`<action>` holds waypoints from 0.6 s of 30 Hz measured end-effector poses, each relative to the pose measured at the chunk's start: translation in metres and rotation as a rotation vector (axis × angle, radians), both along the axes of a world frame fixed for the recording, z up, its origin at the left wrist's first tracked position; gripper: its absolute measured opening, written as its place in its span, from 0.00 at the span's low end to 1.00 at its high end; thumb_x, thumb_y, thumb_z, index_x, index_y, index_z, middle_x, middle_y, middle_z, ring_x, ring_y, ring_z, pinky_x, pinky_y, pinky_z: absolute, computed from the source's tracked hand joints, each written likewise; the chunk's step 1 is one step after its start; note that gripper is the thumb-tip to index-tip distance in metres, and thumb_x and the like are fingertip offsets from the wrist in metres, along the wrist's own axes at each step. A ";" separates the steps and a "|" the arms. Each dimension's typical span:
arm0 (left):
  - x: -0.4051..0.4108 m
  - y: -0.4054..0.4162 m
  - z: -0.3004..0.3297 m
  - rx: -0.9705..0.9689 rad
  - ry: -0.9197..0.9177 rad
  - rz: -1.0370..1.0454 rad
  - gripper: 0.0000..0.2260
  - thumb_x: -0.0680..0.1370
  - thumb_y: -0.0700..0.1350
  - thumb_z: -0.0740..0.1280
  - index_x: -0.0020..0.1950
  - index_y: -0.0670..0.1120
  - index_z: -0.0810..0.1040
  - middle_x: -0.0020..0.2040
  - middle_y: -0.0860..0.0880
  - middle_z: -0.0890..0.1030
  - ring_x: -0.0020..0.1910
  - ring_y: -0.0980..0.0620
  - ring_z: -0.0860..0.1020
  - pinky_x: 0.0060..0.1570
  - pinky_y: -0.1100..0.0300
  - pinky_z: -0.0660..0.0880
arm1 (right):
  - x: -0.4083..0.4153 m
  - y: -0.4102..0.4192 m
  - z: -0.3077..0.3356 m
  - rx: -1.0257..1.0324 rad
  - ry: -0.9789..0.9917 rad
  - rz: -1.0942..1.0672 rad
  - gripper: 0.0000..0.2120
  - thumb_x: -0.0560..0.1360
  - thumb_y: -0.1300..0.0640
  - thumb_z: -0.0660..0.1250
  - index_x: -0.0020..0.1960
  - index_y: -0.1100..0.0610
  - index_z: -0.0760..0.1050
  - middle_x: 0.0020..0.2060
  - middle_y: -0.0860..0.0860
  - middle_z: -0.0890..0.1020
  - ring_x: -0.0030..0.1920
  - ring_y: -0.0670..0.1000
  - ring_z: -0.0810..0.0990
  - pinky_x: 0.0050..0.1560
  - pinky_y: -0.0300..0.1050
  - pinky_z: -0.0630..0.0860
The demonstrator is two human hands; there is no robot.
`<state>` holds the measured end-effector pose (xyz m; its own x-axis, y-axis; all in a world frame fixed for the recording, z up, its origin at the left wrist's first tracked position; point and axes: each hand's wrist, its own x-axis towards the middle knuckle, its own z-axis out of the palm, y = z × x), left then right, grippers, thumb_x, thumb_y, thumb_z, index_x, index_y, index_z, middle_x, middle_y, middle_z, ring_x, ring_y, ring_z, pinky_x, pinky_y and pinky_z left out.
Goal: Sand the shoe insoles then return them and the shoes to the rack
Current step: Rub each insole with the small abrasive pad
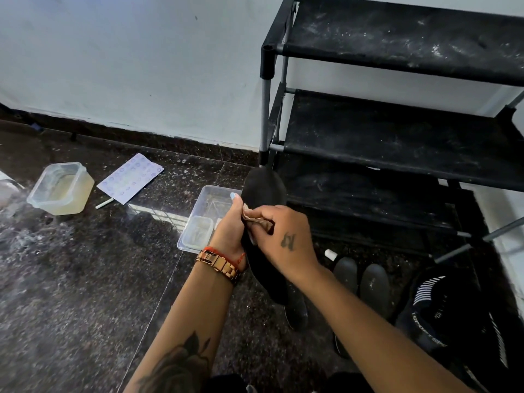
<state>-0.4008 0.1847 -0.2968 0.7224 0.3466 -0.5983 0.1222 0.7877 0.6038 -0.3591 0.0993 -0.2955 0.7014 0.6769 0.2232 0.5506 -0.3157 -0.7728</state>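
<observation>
At the centre of the frame the person's left hand (pixel 231 222) grips a long black foam insole (pixel 262 191) along its left edge, thumb wrapped over the front, holding it tilted with its rounded end toward the rack. The right hand (pixel 283 236) pinches a small crumpled piece of tan sandpaper (pixel 255 219) and presses it against the insole's face — the fingers are curled round the paper. A gold link watch (pixel 219 265) and a red thread sit on the left wrist.

Lower right of the hands, two more dark insoles (pixel 360 279) lie side by side on the dark speckled stone floor (pixel 71 293), with another dark insole (pixel 296 310) partly hidden beneath the held one. A black knit shoe with white stripes and lettering (pixel 450 316) stands at the lower right of the frame. A small white cap-like object (pixel 330 254) lies just above the pair of insoles.

The black fabric-shelved shoe rack with grey metal tubes (pixel 397 131) fills the upper right, its shelves dusty. Just left of the hands sits a shallow clear plastic tray (pixel 209 199) with a smaller clear container (pixel 197 232) in it. Further left — well apart — stand a clear plastic tub of yellowish liquid (pixel 61 188), a printed sheet of paper (pixel 130 177) and a thin white stick (pixel 104 204) beside it.
</observation>
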 end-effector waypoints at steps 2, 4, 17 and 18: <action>0.000 -0.001 -0.001 0.004 0.004 -0.001 0.28 0.81 0.58 0.48 0.44 0.39 0.78 0.36 0.41 0.82 0.31 0.50 0.83 0.31 0.63 0.79 | 0.008 -0.002 -0.004 -0.076 -0.083 -0.042 0.09 0.73 0.57 0.67 0.51 0.51 0.82 0.41 0.51 0.82 0.42 0.50 0.80 0.40 0.35 0.67; 0.001 -0.004 -0.003 0.028 0.036 0.013 0.24 0.82 0.56 0.51 0.48 0.40 0.79 0.41 0.41 0.83 0.33 0.50 0.83 0.32 0.61 0.80 | 0.019 -0.006 -0.006 -0.155 -0.144 -0.096 0.10 0.75 0.56 0.64 0.53 0.51 0.82 0.40 0.52 0.80 0.41 0.52 0.79 0.39 0.39 0.66; 0.002 -0.001 -0.003 0.057 0.014 0.051 0.25 0.81 0.59 0.49 0.38 0.44 0.76 0.36 0.45 0.79 0.34 0.52 0.80 0.37 0.64 0.78 | 0.000 0.001 0.006 -0.020 -0.095 0.046 0.14 0.68 0.63 0.64 0.51 0.55 0.81 0.43 0.52 0.82 0.44 0.51 0.80 0.48 0.40 0.74; 0.002 0.001 -0.004 0.067 0.032 0.060 0.24 0.81 0.59 0.50 0.38 0.44 0.74 0.34 0.46 0.79 0.32 0.53 0.80 0.36 0.64 0.78 | 0.001 0.001 0.004 -0.063 -0.112 0.062 0.14 0.69 0.62 0.63 0.51 0.55 0.81 0.44 0.53 0.81 0.45 0.52 0.79 0.48 0.42 0.74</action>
